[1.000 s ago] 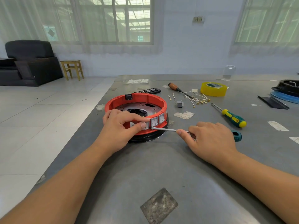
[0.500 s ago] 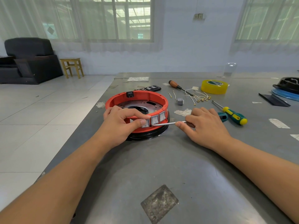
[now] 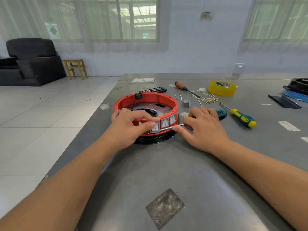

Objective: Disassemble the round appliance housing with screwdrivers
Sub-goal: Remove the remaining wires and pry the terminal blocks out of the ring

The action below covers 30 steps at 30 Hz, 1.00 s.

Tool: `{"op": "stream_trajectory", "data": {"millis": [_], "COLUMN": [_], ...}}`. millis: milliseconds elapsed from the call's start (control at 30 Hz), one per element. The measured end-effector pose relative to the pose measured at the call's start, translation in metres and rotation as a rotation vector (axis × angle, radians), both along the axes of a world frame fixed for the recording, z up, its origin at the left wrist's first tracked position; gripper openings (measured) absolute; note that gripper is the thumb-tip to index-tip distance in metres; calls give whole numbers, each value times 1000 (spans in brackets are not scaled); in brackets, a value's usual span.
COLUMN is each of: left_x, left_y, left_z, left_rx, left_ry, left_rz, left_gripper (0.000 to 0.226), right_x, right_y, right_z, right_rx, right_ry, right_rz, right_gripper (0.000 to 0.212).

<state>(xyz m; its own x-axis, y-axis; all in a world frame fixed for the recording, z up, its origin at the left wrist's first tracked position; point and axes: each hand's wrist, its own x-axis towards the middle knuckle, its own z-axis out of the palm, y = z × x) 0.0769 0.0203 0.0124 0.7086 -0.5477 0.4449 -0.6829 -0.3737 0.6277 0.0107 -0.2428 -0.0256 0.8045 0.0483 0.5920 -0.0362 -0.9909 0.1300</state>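
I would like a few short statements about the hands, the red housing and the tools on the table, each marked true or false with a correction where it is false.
1. The left hand holds the near rim of the red housing. True.
2. The right hand holds the green and yellow screwdriver. False: that one lies on the table; the hand grips a teal-handled screwdriver.
3. The metal shaft points toward the white switches on the housing. True.
4. The roll of yellow tape sits inside the housing. False: it lies on the table, far right of it.
5. The wooden-handled screwdriver lies untouched beyond the housing. True.
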Motion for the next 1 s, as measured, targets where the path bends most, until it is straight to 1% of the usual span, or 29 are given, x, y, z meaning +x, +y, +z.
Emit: {"op": "stream_trajectory", "data": {"millis": [133,300,400,500,667,833,1000], "left_x": [2,3,5,6,5,6,7], "left_y": [2,3,4,5,6,5,5], "left_z": [-2,-4,-5,-5,-4,-5,-7], "left_rx": [-3,5,22,22,18,21,2], "left_ry": [17,19,44,58,53,61,30], "left_rz": [9,17,20,18,6,17,24], "left_gripper": [15,19,29,33,36,40,38], "right_x": [-5,-10,-15,-21,-35,-47,-51], "right_y": [-3,-6,-11,-16,-31,-25,10], "right_z": [2,3,5,8,10,6,5], "right_rx": [-6,5,9,11,34,-5,58], "right_ry": [4,4,2,12,10,66,137], "right_rz": [-23,-18,-30,-48,-53,25,102], "right_gripper": [63,54,56,59,59,66,59]}}
